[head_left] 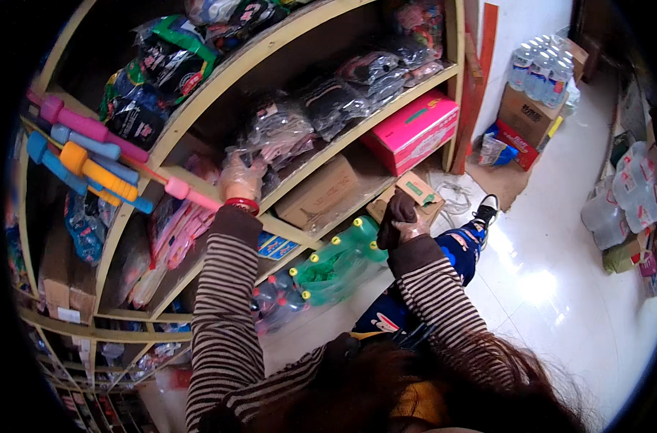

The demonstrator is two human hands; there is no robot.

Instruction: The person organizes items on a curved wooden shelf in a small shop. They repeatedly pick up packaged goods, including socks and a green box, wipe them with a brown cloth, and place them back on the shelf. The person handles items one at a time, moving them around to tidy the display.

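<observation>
Left hand (pixel 242 177) closed around a clear plastic-wrapped packet (pixel 271 133) on the wooden shelf (pixel 299 162). Right hand (pixel 401 220) clenched around a dark cloth (pixel 399 209), below that shelf, just above the green bottle pack (pixel 336 263). Pink box (pixel 413 130) right of the packet, under the same shelf board.

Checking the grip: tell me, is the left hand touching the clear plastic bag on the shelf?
Touching: the head view shows the left hand inside the clear plastic bag, film over its fingers.
</observation>
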